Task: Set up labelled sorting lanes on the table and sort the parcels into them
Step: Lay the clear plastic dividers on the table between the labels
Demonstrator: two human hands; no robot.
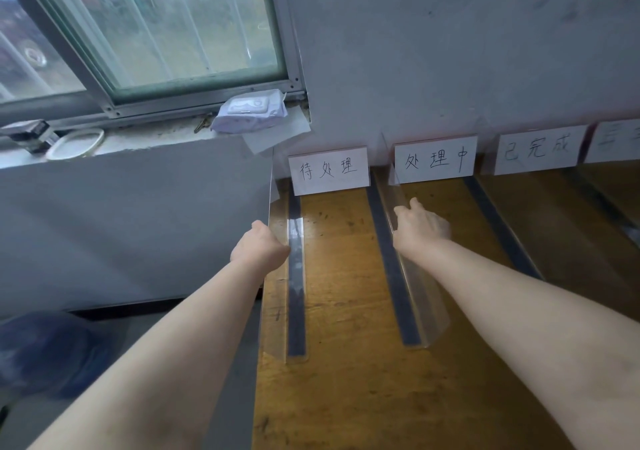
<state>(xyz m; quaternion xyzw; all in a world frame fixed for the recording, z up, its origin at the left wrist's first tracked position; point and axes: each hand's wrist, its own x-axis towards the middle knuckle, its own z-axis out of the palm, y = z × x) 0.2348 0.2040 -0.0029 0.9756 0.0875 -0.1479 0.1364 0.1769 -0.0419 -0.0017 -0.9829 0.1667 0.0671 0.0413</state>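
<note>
Left hand (258,247) fisted round top edge of clear acrylic L-shaped divider (296,276), upright along left edge of brown wooden table (346,276). Right hand (422,226) curled over top edge of second clear acrylic divider (424,297), thumb pointing far. Dark grey tape strips (391,269) ran near-to-far at dividers' feet. Lane between dividers headed at far end by white handwritten card 待处理 (329,171); card 处理中 (435,159) and card 已完成 (536,150) stood further right.

The scuffed wooden table (346,311) bears dark tape strips (394,276) running front to back. The left divider (277,311) — clear plastic — stands along its left edge, the second divider (427,307) beside the next strip. Handwritten label cards (329,171) stand along the back.
</note>
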